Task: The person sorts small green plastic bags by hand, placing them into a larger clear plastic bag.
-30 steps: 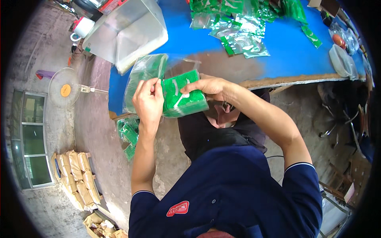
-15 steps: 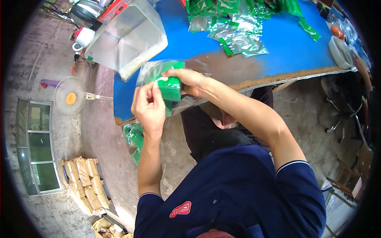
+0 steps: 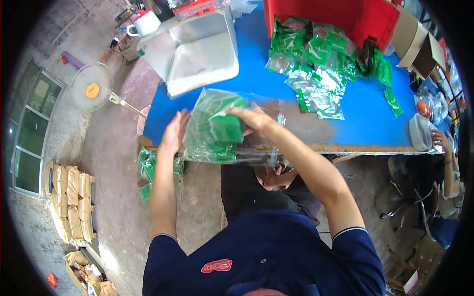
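Over the front edge of the blue table, a large clear plastic bag (image 3: 203, 106) surrounds a stack of green packets (image 3: 228, 127). My right hand (image 3: 249, 118) grips the stack from its right side, thumb on top; the fingers below are partly hidden. Clear film also spreads around that hand and to its right. At the bag's left side, my left hand (image 3: 174, 132) is held flat with its fingers stretched out, slightly blurred. Whether its fingertips touch the film I cannot tell.
Loose green and clear packets (image 3: 321, 59) lie before a red bin (image 3: 340, 22) on the blue table (image 3: 256, 49). A translucent tub (image 3: 205, 56) lies at left, near a standing fan (image 3: 92, 91). Another person's hand (image 3: 441, 140) is by a plastic container (image 3: 419, 132) at right.
My left hand has let go of the packets and moved left, its fingers straightened. The bag now shows spread around the stack. My right hand keeps its grip. The view has shifted.
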Motion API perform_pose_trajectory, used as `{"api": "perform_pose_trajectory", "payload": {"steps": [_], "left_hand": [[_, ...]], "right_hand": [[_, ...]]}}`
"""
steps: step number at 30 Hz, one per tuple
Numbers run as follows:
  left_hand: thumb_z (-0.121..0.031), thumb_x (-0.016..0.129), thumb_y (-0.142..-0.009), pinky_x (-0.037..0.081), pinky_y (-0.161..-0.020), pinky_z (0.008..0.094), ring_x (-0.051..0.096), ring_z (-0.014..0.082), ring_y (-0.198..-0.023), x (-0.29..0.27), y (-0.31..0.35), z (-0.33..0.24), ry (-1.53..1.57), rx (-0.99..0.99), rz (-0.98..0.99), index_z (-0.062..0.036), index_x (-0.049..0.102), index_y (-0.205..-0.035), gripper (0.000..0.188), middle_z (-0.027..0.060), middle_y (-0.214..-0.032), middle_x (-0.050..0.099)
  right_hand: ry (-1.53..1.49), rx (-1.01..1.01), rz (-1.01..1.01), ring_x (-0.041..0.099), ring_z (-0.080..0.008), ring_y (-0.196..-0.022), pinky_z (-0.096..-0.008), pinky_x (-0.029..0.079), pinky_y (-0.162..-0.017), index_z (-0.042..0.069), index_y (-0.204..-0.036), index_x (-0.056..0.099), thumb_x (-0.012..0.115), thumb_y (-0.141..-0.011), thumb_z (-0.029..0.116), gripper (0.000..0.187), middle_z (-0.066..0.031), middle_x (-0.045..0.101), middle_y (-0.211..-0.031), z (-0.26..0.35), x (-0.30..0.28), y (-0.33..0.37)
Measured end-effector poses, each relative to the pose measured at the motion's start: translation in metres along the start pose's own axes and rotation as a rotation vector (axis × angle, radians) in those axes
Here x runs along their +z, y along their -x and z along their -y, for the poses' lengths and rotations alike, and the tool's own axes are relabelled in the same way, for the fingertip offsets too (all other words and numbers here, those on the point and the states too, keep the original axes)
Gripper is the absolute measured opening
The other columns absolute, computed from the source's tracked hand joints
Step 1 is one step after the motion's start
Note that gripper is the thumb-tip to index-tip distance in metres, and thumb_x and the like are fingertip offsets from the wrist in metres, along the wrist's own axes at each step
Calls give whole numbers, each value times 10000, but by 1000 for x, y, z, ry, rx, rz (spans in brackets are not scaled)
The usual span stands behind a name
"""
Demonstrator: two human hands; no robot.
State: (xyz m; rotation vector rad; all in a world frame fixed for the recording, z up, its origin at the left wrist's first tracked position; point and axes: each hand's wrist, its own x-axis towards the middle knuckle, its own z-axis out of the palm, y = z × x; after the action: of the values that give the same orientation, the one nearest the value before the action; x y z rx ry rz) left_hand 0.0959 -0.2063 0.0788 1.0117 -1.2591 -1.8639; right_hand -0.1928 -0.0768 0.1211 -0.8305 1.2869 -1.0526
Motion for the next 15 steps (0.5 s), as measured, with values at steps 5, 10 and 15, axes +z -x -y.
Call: {"api": "perform_pose_trajectory", "payload": {"steps": [5, 10, 15], "left_hand": [[-454, 505, -1036, 223, -1225, 397, 312, 247, -1484, 25, 11, 8, 44, 13, 174, -9, 236, -1582, 755, 108, -1613, 337], [-438, 459, -1057, 260, -1210, 374, 340, 226, -1467, 39, 1, 29, 61, 206, 190, -30, 259, -1584, 696, 94, -1603, 360], [-465, 391, -1073, 158, -1244, 367, 196, 213, -1535, 68, -5, 22, 80, 127, 211, -24, 238, -1590, 697, 88, -1673, 206]], "right_hand": [[231, 106, -233, 694, -322, -1001, -417, 630, -599, -181, -1388, 303, 816, -727, 611, 1152, -286, 584, -1272, -20, 12, -55], [239, -193, -102, 700, -325, -1016, -458, 625, -667, -137, -1459, 225, 713, -869, 560, 1036, -290, 610, -1256, -7, -8, -10], [291, -192, -234, 662, -355, -1120, -431, 522, -957, -132, -1499, 85, 657, -956, 445, 978, -332, 589, -1290, -27, -28, -16]]}}
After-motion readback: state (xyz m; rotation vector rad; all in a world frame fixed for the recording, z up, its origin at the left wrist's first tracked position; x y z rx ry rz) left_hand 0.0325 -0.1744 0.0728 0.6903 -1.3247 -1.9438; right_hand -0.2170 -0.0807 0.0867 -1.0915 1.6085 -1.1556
